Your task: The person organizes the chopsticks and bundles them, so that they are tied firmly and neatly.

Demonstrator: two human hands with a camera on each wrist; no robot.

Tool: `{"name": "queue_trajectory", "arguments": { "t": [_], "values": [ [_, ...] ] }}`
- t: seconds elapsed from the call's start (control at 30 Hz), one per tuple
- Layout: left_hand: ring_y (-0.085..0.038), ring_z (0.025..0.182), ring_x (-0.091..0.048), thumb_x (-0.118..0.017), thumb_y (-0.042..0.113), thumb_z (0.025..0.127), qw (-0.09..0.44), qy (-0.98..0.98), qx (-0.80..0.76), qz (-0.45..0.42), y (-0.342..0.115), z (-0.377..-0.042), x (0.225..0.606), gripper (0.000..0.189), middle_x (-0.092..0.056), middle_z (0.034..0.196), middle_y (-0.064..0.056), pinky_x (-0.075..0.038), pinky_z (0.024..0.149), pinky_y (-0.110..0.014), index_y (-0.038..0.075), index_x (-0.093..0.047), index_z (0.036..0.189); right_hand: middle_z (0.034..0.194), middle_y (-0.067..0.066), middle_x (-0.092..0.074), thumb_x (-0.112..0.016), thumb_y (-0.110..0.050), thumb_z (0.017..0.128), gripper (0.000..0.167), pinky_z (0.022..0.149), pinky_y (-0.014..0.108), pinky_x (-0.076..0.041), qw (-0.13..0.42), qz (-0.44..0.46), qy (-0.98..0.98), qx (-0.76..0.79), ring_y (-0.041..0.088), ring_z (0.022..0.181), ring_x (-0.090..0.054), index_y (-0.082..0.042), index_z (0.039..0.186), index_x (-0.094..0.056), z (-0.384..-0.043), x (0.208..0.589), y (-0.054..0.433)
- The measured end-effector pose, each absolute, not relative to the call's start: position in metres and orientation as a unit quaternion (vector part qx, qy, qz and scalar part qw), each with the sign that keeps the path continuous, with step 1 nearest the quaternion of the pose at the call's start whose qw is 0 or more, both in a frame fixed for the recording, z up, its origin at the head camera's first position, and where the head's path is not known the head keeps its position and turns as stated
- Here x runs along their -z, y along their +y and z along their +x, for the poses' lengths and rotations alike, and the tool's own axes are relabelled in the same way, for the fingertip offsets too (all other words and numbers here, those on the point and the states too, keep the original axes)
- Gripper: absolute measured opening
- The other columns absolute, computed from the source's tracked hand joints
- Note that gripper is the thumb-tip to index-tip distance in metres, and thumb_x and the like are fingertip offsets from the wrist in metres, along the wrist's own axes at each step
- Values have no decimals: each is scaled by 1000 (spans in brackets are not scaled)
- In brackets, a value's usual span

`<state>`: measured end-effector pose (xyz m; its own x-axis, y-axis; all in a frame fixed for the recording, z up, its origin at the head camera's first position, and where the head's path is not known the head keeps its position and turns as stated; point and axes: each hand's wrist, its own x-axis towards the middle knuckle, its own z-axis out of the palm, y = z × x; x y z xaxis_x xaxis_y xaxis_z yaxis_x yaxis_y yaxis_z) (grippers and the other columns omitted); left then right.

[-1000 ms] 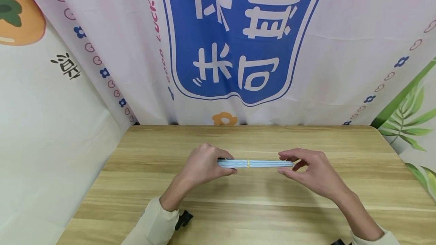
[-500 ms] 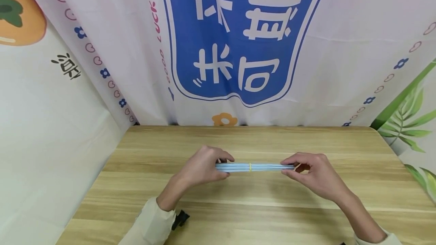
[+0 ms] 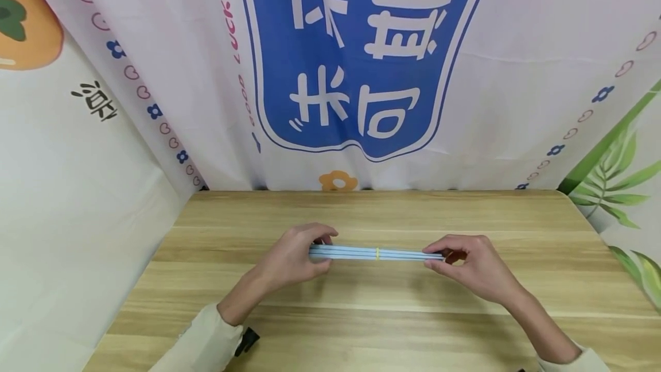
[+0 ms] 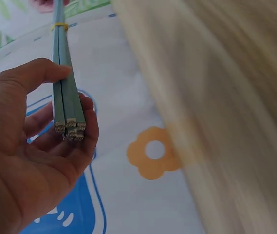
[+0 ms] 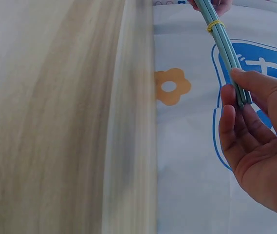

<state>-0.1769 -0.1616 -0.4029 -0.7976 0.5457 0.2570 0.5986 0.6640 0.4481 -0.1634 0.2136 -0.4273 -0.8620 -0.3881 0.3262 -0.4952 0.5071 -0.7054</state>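
Observation:
A bundle of light blue chopsticks [image 3: 351,253], tied mid-length with a yellow rubber band [image 3: 377,254], is held level above the wooden table. My left hand [image 3: 291,257] holds its thicker left end, thumb on one side and curled fingers on the other. Square end faces of several chopsticks [image 4: 70,127] show in the left wrist view, with the thumb lying along the bundle. At the narrower right end, my right hand [image 3: 477,268] pinches the tips between thumb and fingers. The right wrist view shows the fingers [image 5: 228,122] bent around behind those tips.
Beneath the hands lies a wood-grain table [image 3: 361,326], its far edge against a hanging cloth [image 3: 496,131] with a blue printed panel. More printed cloth [image 3: 77,188] hangs at the left. A black wrist mount [image 3: 247,341] sits by the left sleeve.
My right hand has closed from a loose curve onto the right tips. My left hand has moved left, and more of the bundle's left end shows.

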Motion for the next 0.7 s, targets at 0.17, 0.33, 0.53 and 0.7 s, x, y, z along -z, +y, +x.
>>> {"name": "queue_trajectory", "arguments": {
  "t": [0.17,0.33,0.53,0.7],
  "values": [
    [-17,100,-73,-88,7,84,49,-913,256,-314,-163,-178,408,38,-78,111,-7,-62,87,-31,5,-75,120,97,-7,-81,-87,-15,91,13,68,25,-60,51,244,-869,-427,0,78,-69,-22,102,-83,-164,430,214],
    [-13,95,-72,-89,7,84,51,-911,263,-314,-164,-180,414,28,-78,107,-3,-62,83,-27,9,-77,108,99,-6,-81,-86,-17,93,12,70,25,-60,22,235,-874,-425,0,81,-69,-21,104,-83,-167,432,216],
    [-12,94,-72,-89,6,84,48,-910,264,-315,-164,-184,420,24,-78,105,-2,-61,81,-27,10,-77,105,98,-5,-81,-85,-13,93,13,71,24,-60,-6,238,-878,-415,2,82,-69,-20,105,-83,-175,438,218],
    [-12,94,-71,-88,8,87,28,-915,249,-316,-163,-187,428,23,-77,106,-3,-60,80,-25,8,-76,107,96,-6,-81,-84,-12,93,13,71,24,-60,-17,248,-881,-402,0,81,-67,-18,105,-83,-181,446,218]
  ]
}}
